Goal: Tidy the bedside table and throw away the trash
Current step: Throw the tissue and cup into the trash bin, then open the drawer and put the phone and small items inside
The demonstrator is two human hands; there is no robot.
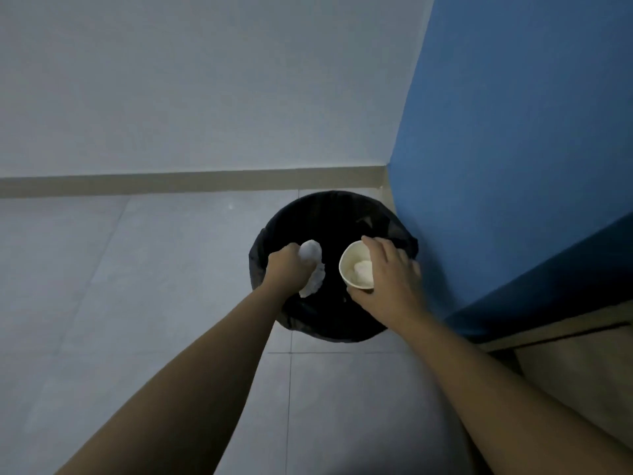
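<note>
- Black bin (329, 214) with a black bag in it stands on the grey tile floor (137, 286), tucked into the corner where the white wall (205, 80) meets the blue wall (513, 149).
- Left hand (286, 269) is over the bin's left edge, fingers curled tight round a crumpled white tissue (313, 265) — most of it pokes out towards the middle of the opening.
- Can't tell if that wrist touches the rim.
- Right hand (390, 279) is over the right side of the opening, gripping a paper cup (347, 260): thumb on the near rim, fingers wrapped over the far side, so a loose clamp, not a fist.
- Cup is tipped with its mouth facing up and left, and a white wad (363, 269) sits inside it.
- Both bits of trash are held above the opening — not dropped in.
- Beige baseboard (171, 183) runs along the foot of the white wall.
</note>
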